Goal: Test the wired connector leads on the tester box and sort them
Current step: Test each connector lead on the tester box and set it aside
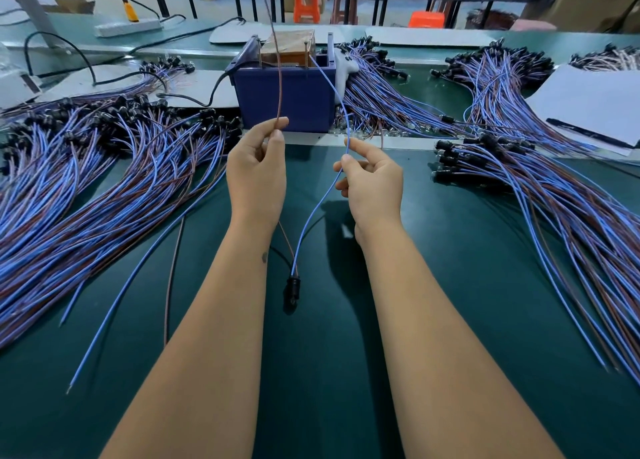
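Note:
My left hand pinches a brown wire that rises past the tester box. My right hand pinches a blue wire whose far end reaches the top of the blue tester box. Both wires run down between my forearms to one black connector, which hangs low over the green mat. The tester box stands just beyond my hands, with metal posts and a brown block on top.
Large heaps of blue and brown leads with black connectors lie at left, behind the box at right and along the right side. White paper sits at far right. A black cable runs to the box.

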